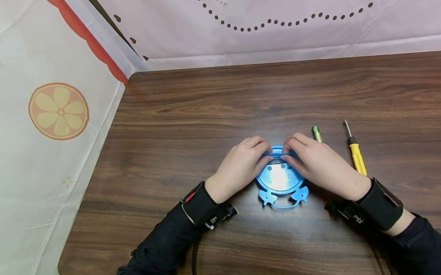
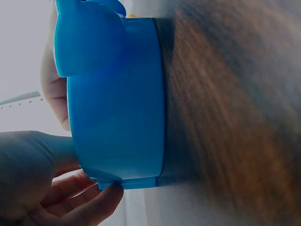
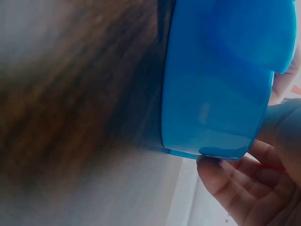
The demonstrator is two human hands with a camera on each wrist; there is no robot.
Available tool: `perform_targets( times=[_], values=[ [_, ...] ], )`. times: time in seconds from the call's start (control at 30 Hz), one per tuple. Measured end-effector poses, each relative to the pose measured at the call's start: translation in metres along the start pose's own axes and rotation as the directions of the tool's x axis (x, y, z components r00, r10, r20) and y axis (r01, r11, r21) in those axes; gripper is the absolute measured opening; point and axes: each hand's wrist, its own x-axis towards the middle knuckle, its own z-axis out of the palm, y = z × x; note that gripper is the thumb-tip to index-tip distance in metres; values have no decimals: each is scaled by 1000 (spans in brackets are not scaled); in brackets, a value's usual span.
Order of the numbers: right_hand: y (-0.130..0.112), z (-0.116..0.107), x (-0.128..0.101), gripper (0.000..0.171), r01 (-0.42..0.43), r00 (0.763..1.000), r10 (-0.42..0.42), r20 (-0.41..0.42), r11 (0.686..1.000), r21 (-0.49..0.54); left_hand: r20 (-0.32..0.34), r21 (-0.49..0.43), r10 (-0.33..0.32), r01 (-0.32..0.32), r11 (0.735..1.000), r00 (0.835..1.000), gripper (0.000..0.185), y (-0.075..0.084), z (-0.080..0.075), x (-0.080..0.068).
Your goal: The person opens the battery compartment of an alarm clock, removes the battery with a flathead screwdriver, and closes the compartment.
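A blue alarm clock (image 1: 280,181) lies on its face, its back upward, with two bell-like shapes and a handle toward me. Across its far end runs a thin blue strip beside a dark slot. My left hand (image 1: 245,159) grips the left of that end, thumb on the near side and fingers over the far edge. On the right, my right hand (image 1: 312,160) holds the same end in a mirrored way. Both wrist views show the clock's smooth side wall (image 2: 117,108), with curled fingertips (image 3: 211,170) at its far edge.
A green battery (image 1: 317,134) lies just beyond the right hand, partly hidden by it. Farther right is a screwdriver (image 1: 357,156) with a yellow handle, tip pointing away. The brown wooden table (image 1: 189,102) meets pale printed cloth (image 1: 275,45) at the back and left.
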Motion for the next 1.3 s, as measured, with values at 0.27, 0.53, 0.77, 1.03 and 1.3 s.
perform_targets(
  times=[0.27, 0.53, 0.77, 1.03, 1.3],
  values=[
    [-1, 1, 0, 16, 14, 1000, -14, -7, 1000, -21, -26, -105, -83, 80, 991, 996, 11, -1, 3, 3],
    [-4, -1, 2, 13, -19, 1000, 20, -17, 1000, 14, -63, -185, -158, 144, 972, 985, 10, 2, 3, 4],
    [-3, -3, 1, 9, -48, 998, 50, -50, 998, 47, -70, -232, -168, 148, 961, 983, 11, 0, 3, 5],
    [-3, -2, 2, 8, -48, 998, 50, -39, 998, 49, -79, -245, -179, 155, 957, 981, 13, -2, 3, 6],
    [-3, -1, 2, 8, -72, 997, 73, -32, 996, 51, -64, -226, -175, 157, 961, 982, 11, -2, 3, 3]
  ],
)
